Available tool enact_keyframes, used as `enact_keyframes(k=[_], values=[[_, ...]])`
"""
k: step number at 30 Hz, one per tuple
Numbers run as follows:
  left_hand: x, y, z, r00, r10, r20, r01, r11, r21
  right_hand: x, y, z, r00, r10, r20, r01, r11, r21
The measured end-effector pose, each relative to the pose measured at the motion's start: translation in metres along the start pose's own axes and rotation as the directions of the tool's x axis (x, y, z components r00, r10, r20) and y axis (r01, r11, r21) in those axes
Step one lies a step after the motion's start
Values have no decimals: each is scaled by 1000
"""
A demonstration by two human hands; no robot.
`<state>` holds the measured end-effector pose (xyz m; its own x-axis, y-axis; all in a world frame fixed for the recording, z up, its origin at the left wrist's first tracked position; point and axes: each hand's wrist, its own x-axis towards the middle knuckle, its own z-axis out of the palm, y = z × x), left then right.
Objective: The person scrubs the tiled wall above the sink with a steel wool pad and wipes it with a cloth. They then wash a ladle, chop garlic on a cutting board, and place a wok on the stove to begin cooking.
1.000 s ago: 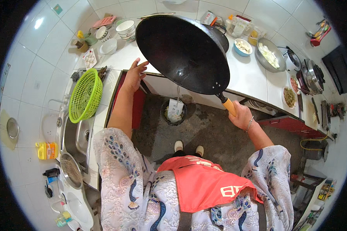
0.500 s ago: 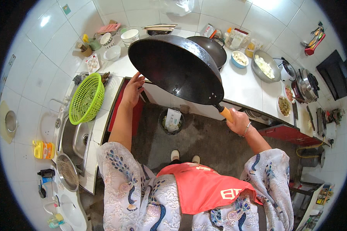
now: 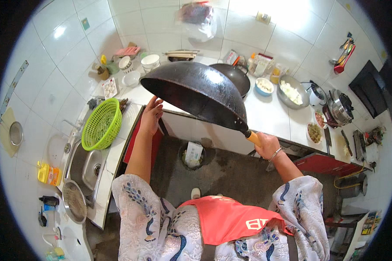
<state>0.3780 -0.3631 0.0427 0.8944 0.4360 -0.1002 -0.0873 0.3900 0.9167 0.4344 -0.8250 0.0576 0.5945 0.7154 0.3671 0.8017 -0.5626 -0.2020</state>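
A large dark wok (image 3: 196, 82) hangs tilted in the air, its blackened underside up and its hollow turned down toward me. My right hand (image 3: 267, 145) is closed round its wooden handle (image 3: 254, 139). At the lower left rim, my left hand (image 3: 152, 116) is raised with fingers spread; the fingertips are next to the rim, and I cannot tell whether they touch it. Beyond the raised wok, a second black wok (image 3: 233, 77) sits at the counter's back.
To the left, a green basket of greens (image 3: 101, 124) stands beside the steel sink (image 3: 90, 174). Along the white counter (image 3: 272, 111) are bowls, a pan of white pieces (image 3: 293, 91), a dish of pickled-looking food (image 3: 314, 132) and knives. A bin (image 3: 191, 155) stands on the floor.
The wok has tipped further, showing more of its underside and less of its inside. My right hand has dropped slightly with the handle. The whole view has shifted upward.
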Motion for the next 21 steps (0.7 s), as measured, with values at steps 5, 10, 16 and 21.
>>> enact_keyframes(k=[5, 10, 16, 21], values=[[-1, 19, 7, 995, 94, 28, -95, 995, 27, 8, 2, -15, 1000, -14, -12, 13, 999, -46], [-4, 34, 15, 986, 157, 53, -155, 987, -41, 15, -2, -27, 999, -30, -39, 26, 994, -103], [0, 32, 13, 985, 160, 62, -154, 984, -83, 12, -2, -26, 999, -21, -47, 16, 994, -105], [3, 25, 1, 990, 136, 36, -133, 987, -93, 15, -6, -20, 999, -8, -32, 6, 997, -75]])
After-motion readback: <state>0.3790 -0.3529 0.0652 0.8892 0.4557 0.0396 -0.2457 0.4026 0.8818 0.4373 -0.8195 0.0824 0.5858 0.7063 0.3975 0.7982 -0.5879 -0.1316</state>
